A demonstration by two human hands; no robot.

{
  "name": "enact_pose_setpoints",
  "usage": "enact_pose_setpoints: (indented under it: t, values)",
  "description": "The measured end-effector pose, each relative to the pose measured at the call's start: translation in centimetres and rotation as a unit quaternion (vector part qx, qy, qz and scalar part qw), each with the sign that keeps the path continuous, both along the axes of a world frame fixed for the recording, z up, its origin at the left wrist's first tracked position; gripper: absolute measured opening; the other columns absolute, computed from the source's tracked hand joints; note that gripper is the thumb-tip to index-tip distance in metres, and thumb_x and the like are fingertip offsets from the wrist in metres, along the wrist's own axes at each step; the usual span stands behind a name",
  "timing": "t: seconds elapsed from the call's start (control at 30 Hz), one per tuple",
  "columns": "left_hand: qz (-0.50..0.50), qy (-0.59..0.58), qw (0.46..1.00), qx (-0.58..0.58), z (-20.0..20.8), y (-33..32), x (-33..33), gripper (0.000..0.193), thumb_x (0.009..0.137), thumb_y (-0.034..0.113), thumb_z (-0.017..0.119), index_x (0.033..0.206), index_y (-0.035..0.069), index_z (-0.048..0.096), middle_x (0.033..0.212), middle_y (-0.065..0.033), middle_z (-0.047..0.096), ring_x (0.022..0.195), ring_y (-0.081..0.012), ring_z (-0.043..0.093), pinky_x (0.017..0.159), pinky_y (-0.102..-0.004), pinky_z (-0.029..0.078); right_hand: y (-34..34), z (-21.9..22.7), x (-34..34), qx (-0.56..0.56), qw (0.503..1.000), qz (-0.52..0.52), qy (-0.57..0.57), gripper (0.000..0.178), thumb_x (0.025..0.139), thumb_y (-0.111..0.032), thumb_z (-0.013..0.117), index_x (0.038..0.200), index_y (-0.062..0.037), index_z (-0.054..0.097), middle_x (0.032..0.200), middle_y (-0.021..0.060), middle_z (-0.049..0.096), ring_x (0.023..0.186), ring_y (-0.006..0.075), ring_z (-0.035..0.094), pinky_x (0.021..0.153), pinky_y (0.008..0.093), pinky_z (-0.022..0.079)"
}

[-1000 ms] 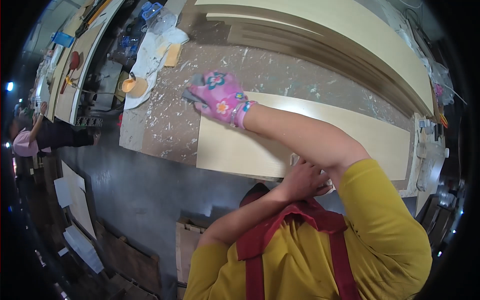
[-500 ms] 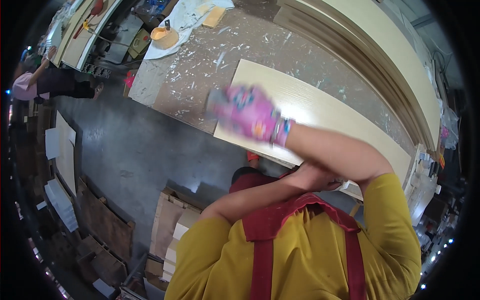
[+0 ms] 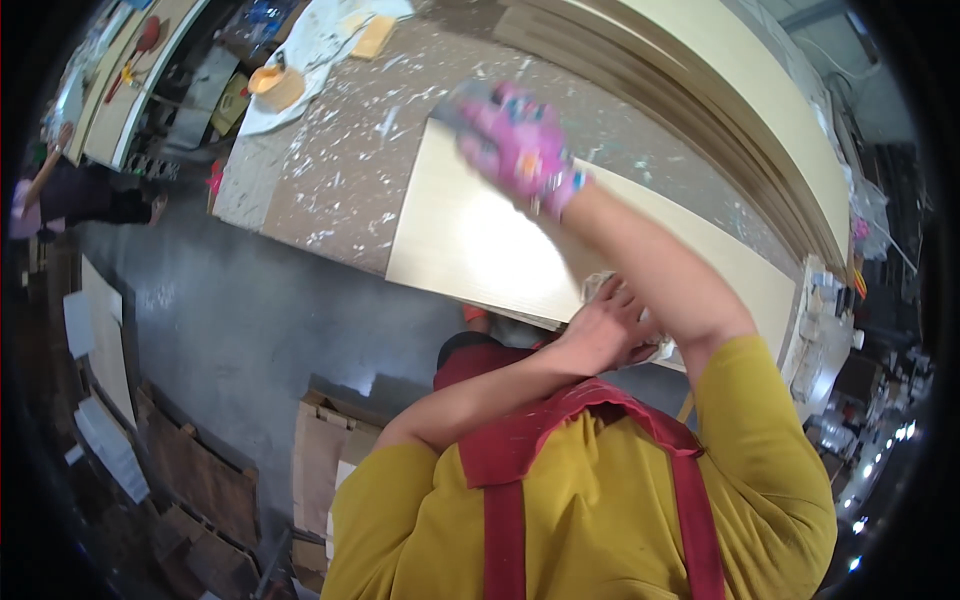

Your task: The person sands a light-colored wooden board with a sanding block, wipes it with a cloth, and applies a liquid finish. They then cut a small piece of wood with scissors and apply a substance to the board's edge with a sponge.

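Note:
A pale wood-grain panel (image 3: 455, 235) lies flat on the paint-specked workbench. My right hand (image 3: 520, 145), in a pink flowered glove, is closed on a grey pad (image 3: 462, 106) that looks like a sanding sponge, at the panel's far left corner. Motion blurs the pad and the fingers. Bare, my left hand (image 3: 608, 325) lies at the panel's near edge, below my right forearm. Its fingers curl round a crumpled whitish cloth (image 3: 598, 287), which is partly hidden by the hand.
Long boards (image 3: 640, 60) are stacked along the bench's far side. A tub of orange-tan paste (image 3: 277, 90) stands on a white sheet (image 3: 318, 45), near a yellowish block (image 3: 373, 37). Another person (image 3: 85, 190) is at far left. Cardboard (image 3: 325, 450) is below the bench at left.
My right hand has swept the grey pad away from me, from the panel's left edge to its far corner. My left hand and cloth show more fully. The whole view has shifted slightly.

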State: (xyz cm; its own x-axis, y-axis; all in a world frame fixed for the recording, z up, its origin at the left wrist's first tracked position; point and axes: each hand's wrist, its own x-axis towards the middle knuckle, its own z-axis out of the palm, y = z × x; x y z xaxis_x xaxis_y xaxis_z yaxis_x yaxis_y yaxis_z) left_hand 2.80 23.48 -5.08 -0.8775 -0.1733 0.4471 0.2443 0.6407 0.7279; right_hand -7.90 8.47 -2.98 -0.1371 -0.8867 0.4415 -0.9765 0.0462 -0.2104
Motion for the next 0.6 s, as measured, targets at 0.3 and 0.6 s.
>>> enact_pose_setpoints:
  t: [0.3,0.6]
  values:
    - [-0.007,-0.072,0.996,-0.061,1.1,-0.7,-0.3,0.045,0.079,0.038,0.062,0.116,0.012,0.06,0.119,-0.016,0.055,0.119,-0.0286,0.047,0.103,-0.0455,0.032,8.8,1.3,-4.6,0.104,0.961,-0.144,-0.213,0.047,0.085,-0.035,0.059,0.127,-0.0156,0.053,0.121,0.0207,0.051,0.109,0.0366,0.053,0.094,0.0455,0.046]
    - [0.379,-0.192,0.902,-0.079,0.8,-22.7,8.6,0.04,0.084,0.005,0.053,0.124,0.002,0.052,0.119,-0.0203,0.055,0.113,-0.0361,0.051,0.094,-0.0429,0.042,35.0,-2.7,-15.3,-0.224,0.836,-0.354,-0.353,0.049,0.088,-0.016,0.059,0.135,-0.0045,0.048,0.132,0.0131,0.052,0.122,0.0252,0.046,0.103,0.0348,0.035]
